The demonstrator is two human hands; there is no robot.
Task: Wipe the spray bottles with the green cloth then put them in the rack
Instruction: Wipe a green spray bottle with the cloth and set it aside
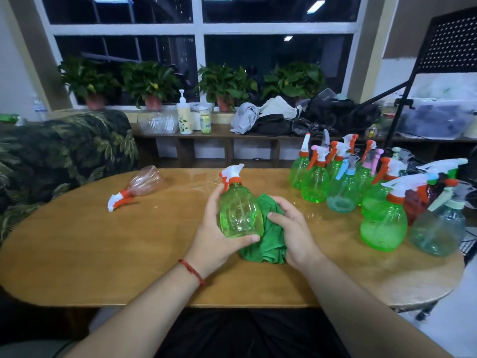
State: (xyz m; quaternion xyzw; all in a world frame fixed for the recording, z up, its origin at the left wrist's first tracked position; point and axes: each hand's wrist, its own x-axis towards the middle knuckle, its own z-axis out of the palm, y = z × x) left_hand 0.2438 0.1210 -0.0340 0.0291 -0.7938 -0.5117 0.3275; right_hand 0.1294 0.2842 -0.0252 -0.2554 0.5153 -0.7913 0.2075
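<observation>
Spray bottle in left hand, green cloth in right hand

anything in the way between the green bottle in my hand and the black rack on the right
Yes: the cluster of standing spray bottles crowds the right end of the table, between the green bottle and the black rack. You would likely need to lift over them.

left grip curled round green spray bottle, right grip clutching green cloth, forearms converging
</observation>
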